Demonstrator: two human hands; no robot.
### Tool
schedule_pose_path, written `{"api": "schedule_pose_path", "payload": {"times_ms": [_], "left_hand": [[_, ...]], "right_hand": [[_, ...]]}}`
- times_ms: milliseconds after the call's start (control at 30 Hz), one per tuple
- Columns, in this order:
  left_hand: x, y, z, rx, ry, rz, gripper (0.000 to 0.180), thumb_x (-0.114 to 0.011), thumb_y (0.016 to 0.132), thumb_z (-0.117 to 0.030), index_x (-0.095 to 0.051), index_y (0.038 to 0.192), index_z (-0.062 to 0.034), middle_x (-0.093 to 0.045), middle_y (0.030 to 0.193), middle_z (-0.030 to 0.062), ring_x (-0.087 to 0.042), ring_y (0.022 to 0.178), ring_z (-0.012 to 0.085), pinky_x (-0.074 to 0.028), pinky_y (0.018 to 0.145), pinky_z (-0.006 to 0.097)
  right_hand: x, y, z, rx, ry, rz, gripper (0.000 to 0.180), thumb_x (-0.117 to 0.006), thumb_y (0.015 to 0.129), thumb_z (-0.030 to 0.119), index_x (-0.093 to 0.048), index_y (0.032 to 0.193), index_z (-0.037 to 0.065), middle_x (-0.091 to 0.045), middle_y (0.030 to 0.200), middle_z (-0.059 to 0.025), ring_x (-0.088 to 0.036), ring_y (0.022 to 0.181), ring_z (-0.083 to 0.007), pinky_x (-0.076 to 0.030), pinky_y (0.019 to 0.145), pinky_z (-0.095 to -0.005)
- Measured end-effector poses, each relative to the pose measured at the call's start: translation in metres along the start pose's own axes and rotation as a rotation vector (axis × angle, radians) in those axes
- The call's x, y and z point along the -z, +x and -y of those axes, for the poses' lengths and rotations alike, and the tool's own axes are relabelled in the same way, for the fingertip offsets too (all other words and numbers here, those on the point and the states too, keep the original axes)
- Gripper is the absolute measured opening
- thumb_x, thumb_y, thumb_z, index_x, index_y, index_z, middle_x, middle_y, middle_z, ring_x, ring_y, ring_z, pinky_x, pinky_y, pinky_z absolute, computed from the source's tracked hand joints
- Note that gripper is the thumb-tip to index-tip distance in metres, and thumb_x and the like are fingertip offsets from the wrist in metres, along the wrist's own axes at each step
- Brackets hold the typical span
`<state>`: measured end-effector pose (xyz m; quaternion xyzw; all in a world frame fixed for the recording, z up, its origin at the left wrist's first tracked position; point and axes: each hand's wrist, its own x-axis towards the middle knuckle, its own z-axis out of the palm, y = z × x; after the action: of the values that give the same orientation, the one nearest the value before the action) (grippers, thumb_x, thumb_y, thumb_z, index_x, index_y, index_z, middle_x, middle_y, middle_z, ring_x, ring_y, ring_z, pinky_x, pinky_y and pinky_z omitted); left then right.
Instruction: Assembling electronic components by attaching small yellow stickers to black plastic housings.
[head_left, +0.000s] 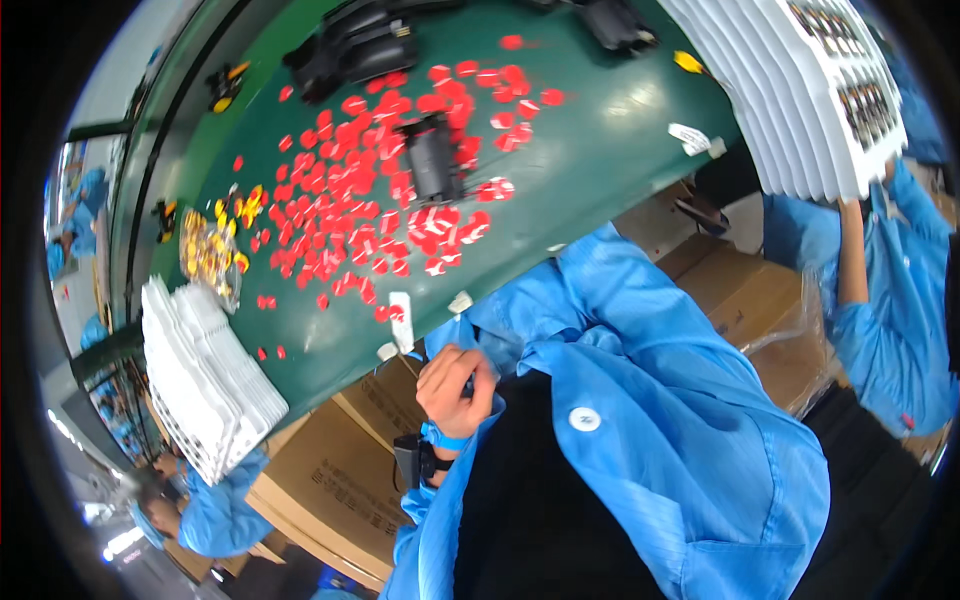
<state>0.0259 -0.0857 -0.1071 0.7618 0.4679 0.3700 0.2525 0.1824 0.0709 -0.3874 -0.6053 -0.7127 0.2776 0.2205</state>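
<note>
My left hand [455, 388] is just off the near edge of the green table [610, 130], in front of my body. Its fingers are curled in, and whatever they may hold is hidden. Around the wrist are a blue band [443, 436] and a black device [412, 460]. My right hand is out of sight; only the blue sleeve [650, 310] on that side shows. Nearest to my left hand on the table lies a white strip [401, 322]. Beyond it, many small red discs [345, 170] are scattered, and a black plastic housing [432, 160] sits among them.
More black housings [355, 50] stand at the far side. A clear bag of yellow parts [208, 245] and stacked white trays [205, 370] are at left. Another white tray stack [790, 110] is at right, near a co-worker [895, 300]. Cardboard boxes [330, 480] stand below the table edge.
</note>
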Motion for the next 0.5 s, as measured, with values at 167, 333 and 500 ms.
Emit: {"api": "schedule_pose_path", "payload": {"times_ms": [167,333,500], "left_hand": [[-0.005,-0.016,0.006,0.121,-0.063,0.016,0.013,-0.065,0.068,0.009,-0.064,0.08,0.0039,-0.056,0.063,0.0112,-0.053,0.052,0.0232,-0.041,0.051,0.03],[-0.02,-0.006,0.013,0.12,-0.08,0.074,0.009,-0.063,0.072,0.008,-0.063,0.08,0.0054,-0.057,0.064,0.0097,-0.052,0.053,0.0196,-0.039,0.05,0.029],[-0.032,0.006,0.001,0.208,-0.029,0.145,0.006,-0.062,0.076,0.006,-0.064,0.082,0.0053,-0.061,0.069,0.0095,-0.052,0.057,0.0156,-0.038,0.054,0.027]], "right_hand": [[-0.012,0.029,0.01,-0.034,-0.014,-0.116,0.046,-0.061,0.084,0.015,-0.059,0.126,-0.002,-0.058,0.131,-0.023,-0.057,0.12,-0.0332,-0.041,0.104,-0.0447],[-0.008,0.026,0.011,-0.089,0.011,-0.23,0.05,-0.061,0.083,0.015,-0.056,0.129,-0.003,-0.056,0.134,-0.0239,-0.055,0.123,-0.034,-0.039,0.106,-0.0449],[-0.015,0.038,0.025,-0.107,-0.008,-0.344,0.055,-0.06,0.081,0.014,-0.053,0.132,-0.005,-0.054,0.137,-0.0247,-0.052,0.125,-0.0348,-0.037,0.108,-0.0451]]}}
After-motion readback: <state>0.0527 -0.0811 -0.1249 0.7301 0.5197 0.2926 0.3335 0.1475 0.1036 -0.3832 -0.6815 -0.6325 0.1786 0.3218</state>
